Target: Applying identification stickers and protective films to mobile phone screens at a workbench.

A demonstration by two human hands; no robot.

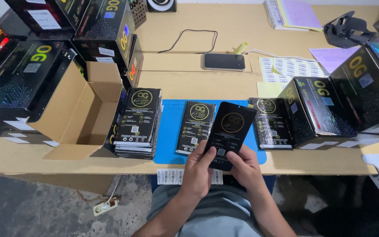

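Both hands hold one flat black packet [230, 130] with a gold round emblem, tilted above the front edge of the blue mat [170, 131]. My left hand [198, 170] grips its lower left corner, and my right hand [243, 169] grips the lower right. A second black packet [195, 127] lies flat on the mat just left of the held one. A stack of the same packets [137, 123] stands further left, and another packet pile [269, 123] lies to the right.
An open cardboard box [80, 115] lies on its side at the left. Large black cartons [20, 74] stand left and at the right [343, 101]. A phone [224, 61], label sheets [291, 69] and a barcode sticker strip [170, 176] lie on the wooden table [185, 83].
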